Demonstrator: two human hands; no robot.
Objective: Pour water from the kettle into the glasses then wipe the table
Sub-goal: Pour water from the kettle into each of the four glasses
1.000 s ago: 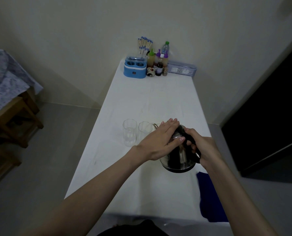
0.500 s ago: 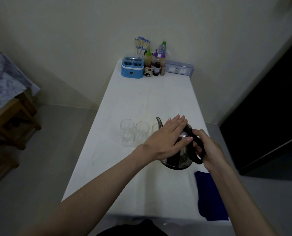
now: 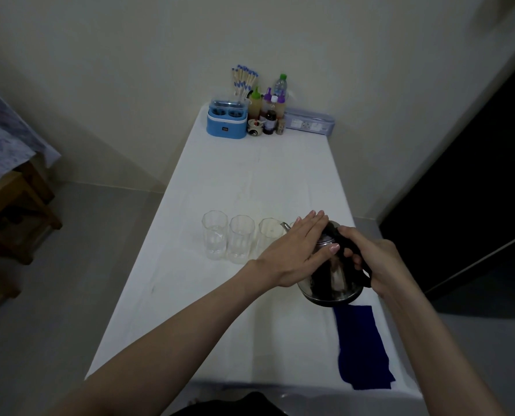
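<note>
A steel kettle with a black handle hangs tilted above the white table, its spout over the rightmost glass. My right hand grips the handle. My left hand lies flat on the kettle's lid, fingers stretched out together. Three clear glasses stand in a row left of the kettle: the left glass, the middle glass and the right glass, which my left hand partly hides. A dark blue cloth lies at the table's near right edge.
At the table's far end stand a blue box, a holder of chopsticks, several sauce bottles and a clear lidded case. A wooden stool stands on the floor at left. A dark doorway is at right.
The kettle has tipped forward and to the left, bringing its spout down over the rightmost glass. Both hands moved with it, and the third glass is now more visible.
</note>
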